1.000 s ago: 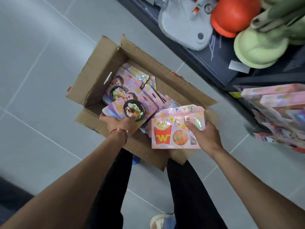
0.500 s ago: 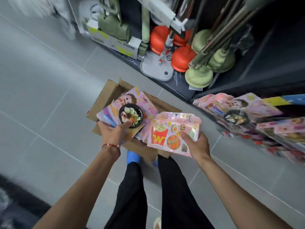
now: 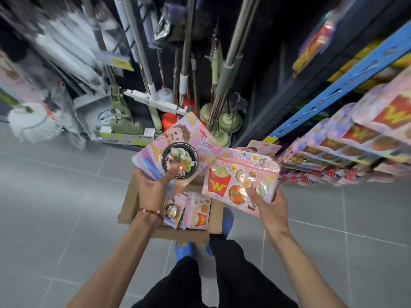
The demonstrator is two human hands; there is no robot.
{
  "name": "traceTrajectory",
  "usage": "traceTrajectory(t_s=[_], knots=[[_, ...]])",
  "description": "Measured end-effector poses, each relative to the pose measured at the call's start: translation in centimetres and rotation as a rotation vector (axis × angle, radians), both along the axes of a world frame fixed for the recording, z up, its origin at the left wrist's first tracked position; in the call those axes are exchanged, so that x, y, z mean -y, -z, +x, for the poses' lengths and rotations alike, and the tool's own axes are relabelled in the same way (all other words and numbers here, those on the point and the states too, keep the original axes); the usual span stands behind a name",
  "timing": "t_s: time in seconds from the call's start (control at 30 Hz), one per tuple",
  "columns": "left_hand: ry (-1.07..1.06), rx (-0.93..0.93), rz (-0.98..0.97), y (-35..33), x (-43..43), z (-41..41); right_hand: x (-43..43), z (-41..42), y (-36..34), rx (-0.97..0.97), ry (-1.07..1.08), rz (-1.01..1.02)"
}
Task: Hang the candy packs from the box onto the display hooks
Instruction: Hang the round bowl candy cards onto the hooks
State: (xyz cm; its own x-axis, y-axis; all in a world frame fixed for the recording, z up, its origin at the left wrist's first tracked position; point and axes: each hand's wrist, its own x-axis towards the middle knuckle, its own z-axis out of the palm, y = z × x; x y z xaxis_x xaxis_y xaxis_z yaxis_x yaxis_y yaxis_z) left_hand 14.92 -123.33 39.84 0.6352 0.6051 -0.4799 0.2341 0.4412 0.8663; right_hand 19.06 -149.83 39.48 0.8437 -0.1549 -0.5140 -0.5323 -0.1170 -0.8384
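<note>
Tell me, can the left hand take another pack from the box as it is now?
Probably not: the left hand grips the bowl pack, so its fingers are busy. The box itself lies open below it.

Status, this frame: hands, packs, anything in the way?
Left hand grips bowl pack; right hand grips fries pack. Both above box, more packs inside. Neither hung yet; nothing blocks rack.

Ahead of me, pale green rubber plungers [image 3: 230, 121] stand beside an orange plunger [image 3: 168, 123]; a white string mop head [image 3: 29, 121] rests on the grey tiled floor [image 3: 55, 207].
</note>
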Motion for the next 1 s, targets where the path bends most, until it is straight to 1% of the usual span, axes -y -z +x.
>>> traceTrajectory(t_s=[0.13, 0.27, 0.43, 0.57, 0.73, 1.0], knots=[[0.118, 0.125, 0.001, -4.7, 1.3, 1.7, 0.9, -0.1, -4.6, 0.131, 0.135, 0.075], [0.214, 0.194, -0.022, -8.9, 3.8, 3.7, 2.4, 0.7, -8.7, 0.243, 0.257, 0.139], [0.29, 0.285, 0.016, -13.3, 8.4, 6.6, 5.6, 2.3, -12.9, 0.352, 0.362, 0.237], [0.325, 0.349, 0.036, -15.4, 11.8, 9.0, 9.6, 4.1, -14.8, 0.421, 0.387, 0.238], [0.309, 0.424, 0.003, -18.1, 16.6, 11.5, 15.0, 7.2, -17.0, 0.492, 0.413, 0.24], [0.296, 0.542, 0.018, -20.9, 23.4, 13.9, 22.3, 12.5, -19.9, 0.544, 0.37, 0.242]])
